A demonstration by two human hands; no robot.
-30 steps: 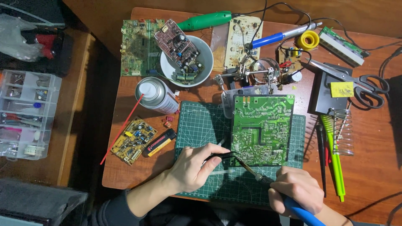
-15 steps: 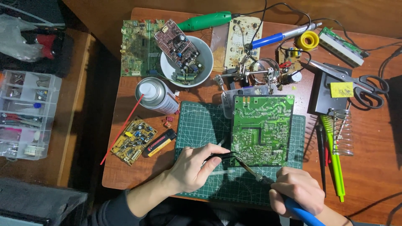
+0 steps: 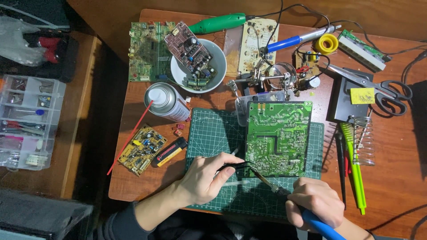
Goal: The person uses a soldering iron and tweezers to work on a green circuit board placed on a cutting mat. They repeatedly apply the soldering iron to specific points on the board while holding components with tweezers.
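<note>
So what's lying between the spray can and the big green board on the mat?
In the head view, only bare cutting mat lies between the spray can and the green board.

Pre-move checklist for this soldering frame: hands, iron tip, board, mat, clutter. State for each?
1. Right hand grips the blue-handled soldering iron: ok.
2. Iron tip at the lower left edge of the large green circuit board: ok; contact with a joint: cannot tell.
3. Left hand pinches black tweezers beside the tip: ok.
4. Board lies on the green gridded cutting mat: ok.
5. Silver spray can lies on its side at the mat's corner, close to the work: not ok.
</note>
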